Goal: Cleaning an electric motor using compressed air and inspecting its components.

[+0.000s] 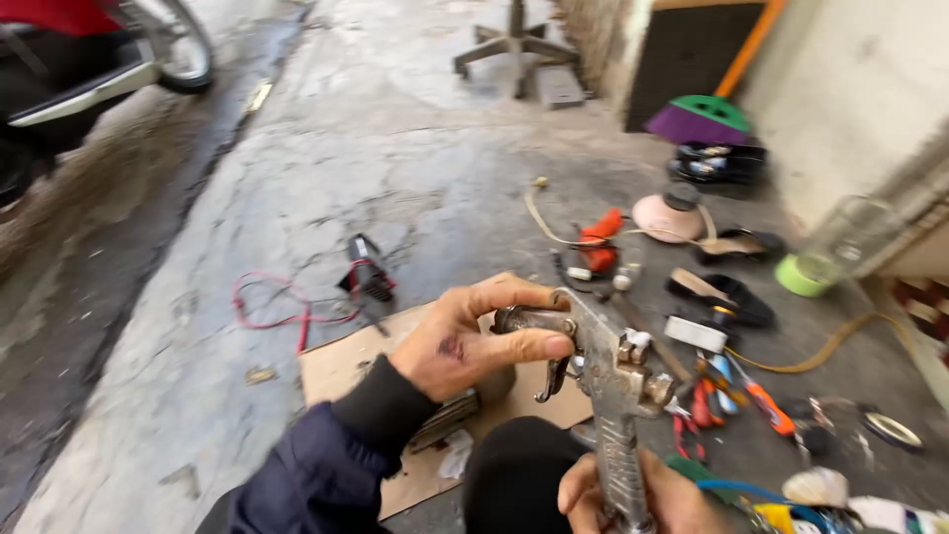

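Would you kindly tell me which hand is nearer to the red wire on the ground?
Left. The left hand grips the spray gun just right of the red wire; the right hand holds the handle lower, farther right.

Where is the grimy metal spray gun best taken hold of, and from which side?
By its long straight grip, from below. The spray gun stands handle-down, where the right hand holds it; the left hand pinches the front barrel, whose upper body carries knobs and a curved trigger.

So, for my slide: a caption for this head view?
Both hands hold a metal spray gun over cardboard on the ground.
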